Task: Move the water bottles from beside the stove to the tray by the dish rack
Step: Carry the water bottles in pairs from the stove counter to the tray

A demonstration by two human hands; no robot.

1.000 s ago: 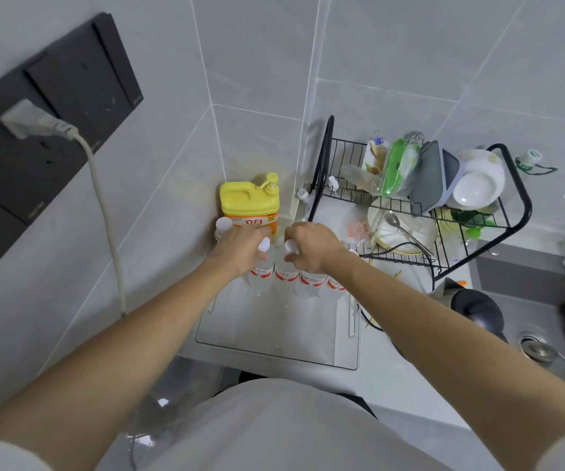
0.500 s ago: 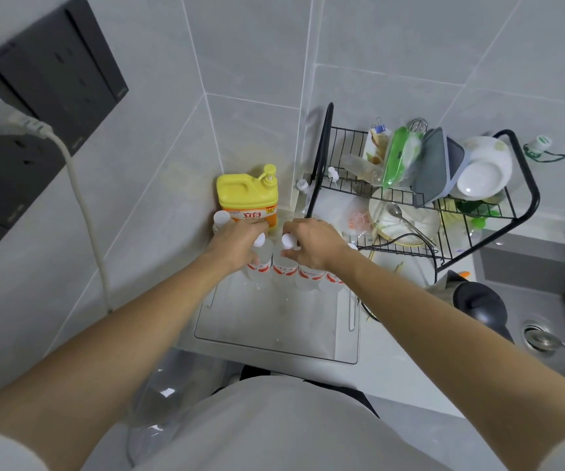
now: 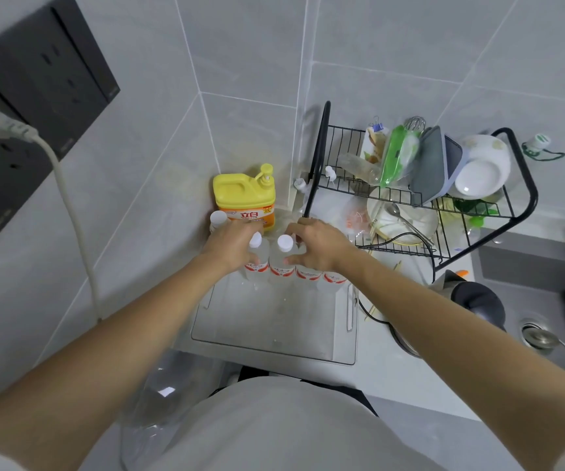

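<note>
Both hands grip upright water bottles: the left hand [image 3: 232,244] one [image 3: 258,256], the right hand [image 3: 315,246] its neighbour [image 3: 280,258]. They stand in a row at the tray's [image 3: 274,334] twelve-o'clock edge, dish rack [image 3: 420,212] at two o'clock. Placement looks nearly finished; only letting go seems left.

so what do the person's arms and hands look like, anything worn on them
Both arms are bare from the wrist up most of their length. The left hand and right hand wear no gloves, rings or watch that show. Pale, whitish sleeve edges sit at the bottom corners of the view.

Centre of the frame — the yellow detergent jug [image 3: 244,198] carries an orange label reading "立白"; the water bottles' [image 3: 276,263] labels are too blurred to read.
</note>
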